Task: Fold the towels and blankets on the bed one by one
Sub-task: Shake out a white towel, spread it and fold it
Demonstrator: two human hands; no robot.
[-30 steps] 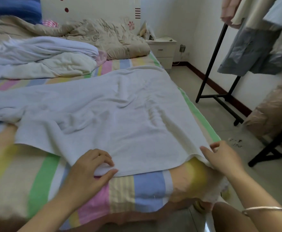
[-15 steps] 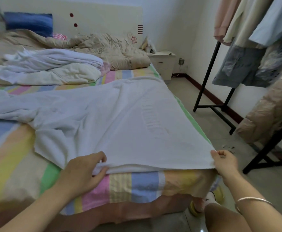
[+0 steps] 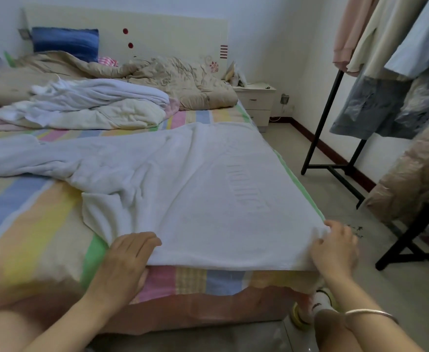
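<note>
Your left hand (image 3: 129,260) grips the white towel's (image 3: 195,199) near edge, and your right hand (image 3: 335,247) pinches its near corner. The towel lies spread on the bed (image 3: 30,212), stretching toward 12 o'clock, with its crumpled side trailing toward 10, nearer your left hand.

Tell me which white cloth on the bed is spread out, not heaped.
The white towel at the foot of the bed, its near edge gripped by left hand and right hand. The others lie crumpled in a heap farther back.

Bare striped sheet (image 3: 30,224) left of towel (image 3: 208,199); clothes rack (image 3: 335,168), seemingly near, blocks right.
</note>
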